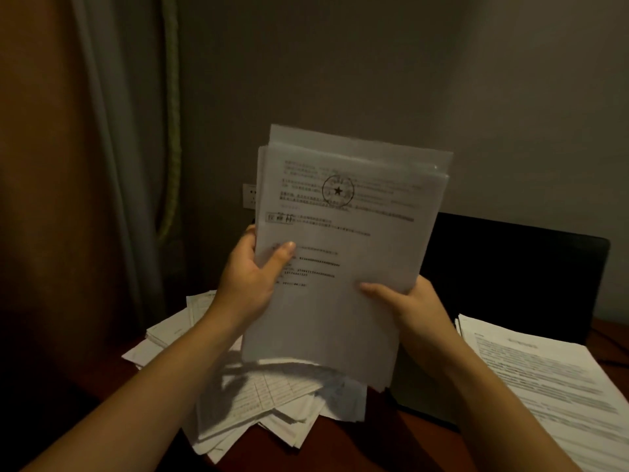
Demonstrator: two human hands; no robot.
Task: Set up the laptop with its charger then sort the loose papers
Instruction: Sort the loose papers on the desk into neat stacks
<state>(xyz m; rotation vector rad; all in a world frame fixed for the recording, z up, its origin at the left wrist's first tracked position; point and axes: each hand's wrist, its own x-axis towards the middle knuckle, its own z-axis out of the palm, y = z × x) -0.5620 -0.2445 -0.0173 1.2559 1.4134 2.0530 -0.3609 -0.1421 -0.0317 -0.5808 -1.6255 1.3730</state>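
A stack of printed white papers (343,233) is held upright above the desk; the top sheet bears a round stamp with a star. My left hand (250,277) grips its left edge, thumb on the front. My right hand (413,306) grips the lower right edge, thumb across the front sheet. Beneath lies a messy pile of loose papers (258,403) on the desk. An open black laptop (517,267) stands behind on the right, its screen dark. No charger is visible.
A neat pile of printed sheets (551,386) lies at the right over the laptop's base. A wall socket (250,195) peeks out left of the held stack. Curtains (112,165) hang at the left. The dark wooden desk (340,444) shows at the front.
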